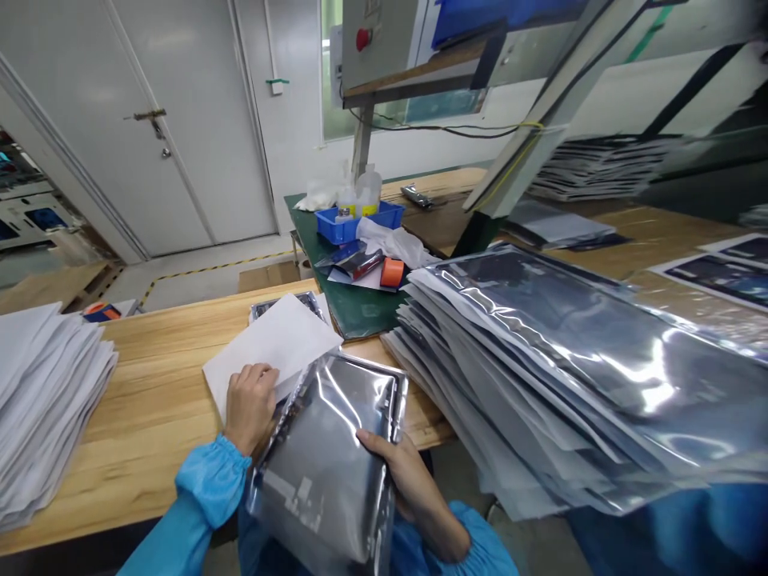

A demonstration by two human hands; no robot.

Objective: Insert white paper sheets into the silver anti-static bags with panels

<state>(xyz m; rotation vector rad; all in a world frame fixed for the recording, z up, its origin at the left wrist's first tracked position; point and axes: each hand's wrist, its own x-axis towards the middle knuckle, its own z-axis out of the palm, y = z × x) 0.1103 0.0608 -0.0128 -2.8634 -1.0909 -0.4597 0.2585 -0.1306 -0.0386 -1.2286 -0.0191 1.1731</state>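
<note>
Silver foil bag [336,448]: long axis runs away from the person, mouth far. Right hand [408,480] fingers clasp its right edge; left hand [250,404] fingers curl on white sheet [270,344].

You have two hands in view — your left hand [249,404] and your right hand [403,472] — and one silver bag [327,460] between them. One white sheet [270,344] lies on the surface [150,400]. Two stacks flank you — one of white sheets [45,400], one of silver bags [570,376]. Farther back: one blue tray [354,224], one orange tape roll [392,272], one red button [362,38].
</note>
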